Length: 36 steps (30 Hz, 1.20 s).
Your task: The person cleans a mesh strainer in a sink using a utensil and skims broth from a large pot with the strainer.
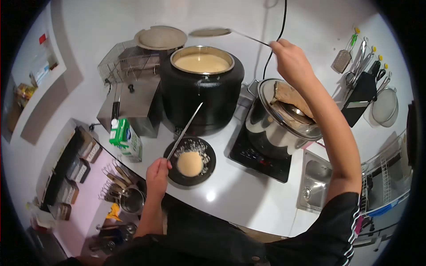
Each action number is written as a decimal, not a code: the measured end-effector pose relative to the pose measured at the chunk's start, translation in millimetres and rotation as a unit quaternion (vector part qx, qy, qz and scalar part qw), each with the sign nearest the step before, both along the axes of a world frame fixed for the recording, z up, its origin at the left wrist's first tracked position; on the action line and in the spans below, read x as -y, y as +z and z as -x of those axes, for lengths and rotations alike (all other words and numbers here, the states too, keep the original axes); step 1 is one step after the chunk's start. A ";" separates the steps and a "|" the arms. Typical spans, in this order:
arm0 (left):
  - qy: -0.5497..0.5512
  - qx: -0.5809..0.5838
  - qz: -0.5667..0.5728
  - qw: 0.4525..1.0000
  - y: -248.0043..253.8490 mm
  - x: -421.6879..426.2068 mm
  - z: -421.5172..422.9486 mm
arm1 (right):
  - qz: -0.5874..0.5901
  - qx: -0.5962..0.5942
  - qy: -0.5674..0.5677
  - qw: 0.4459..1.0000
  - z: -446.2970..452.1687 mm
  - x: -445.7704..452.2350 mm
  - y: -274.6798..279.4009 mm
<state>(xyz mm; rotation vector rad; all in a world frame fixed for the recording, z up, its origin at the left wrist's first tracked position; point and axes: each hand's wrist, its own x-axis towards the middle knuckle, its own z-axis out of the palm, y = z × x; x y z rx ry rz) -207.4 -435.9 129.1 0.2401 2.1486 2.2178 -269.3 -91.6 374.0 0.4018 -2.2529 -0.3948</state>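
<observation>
"Black bowl (195,181): state its position and contents."

"It sits on the white counter (239,199), in front of a black kettle (191,91). A round cream-coloured portion (190,164) lies in it, with small whitish pieces around it."

"Left hand (157,175): report finger state."

"Fingers closed together, clamped on the lower end of a slim metal implement (186,128). The implement slants up and away past the bowl's left edge, its far tip in line with the kettle's front. The hand is just beside the bowl; whether it touches the rim, I cannot tell."

"Right hand (290,57)?"

"Raised above a steel pot (264,128), fingers clamped on the end of a long thin handle. This belongs to a utensil with a broad head (210,32), which appears above the kettle's mouth, nearly edge-on; its exact type cannot be determined."

"Kettle condition?"

"Uncovered, holding cream-coloured liquid (202,63) below the metal rim."

"Adjacent items?"

"Left of the bowl, a green-and-white carton (126,139) stands on the counter. To the right, the steel pot rests on a black hob (242,148), a brown item (293,96) on its lid. A metal sink (313,181) is further right."
</observation>
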 end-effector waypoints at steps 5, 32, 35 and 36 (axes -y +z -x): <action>-0.008 0.042 -0.008 0.999 -13.2 33.4 23.3 | -0.168 0.021 -0.067 0.983 78.1 42.2 5.4; -0.048 0.046 -0.015 0.998 -10.0 84.1 45.2 | -0.390 0.110 0.117 0.907 241.7 84.7 -50.9; -0.034 0.079 -0.022 0.996 -11.1 88.2 39.4 | -0.408 0.141 0.144 0.891 249.2 85.8 -60.9; -0.020 0.093 -0.023 0.995 -7.9 87.5 36.7 | -0.416 0.146 0.168 0.882 250.1 85.1 -63.4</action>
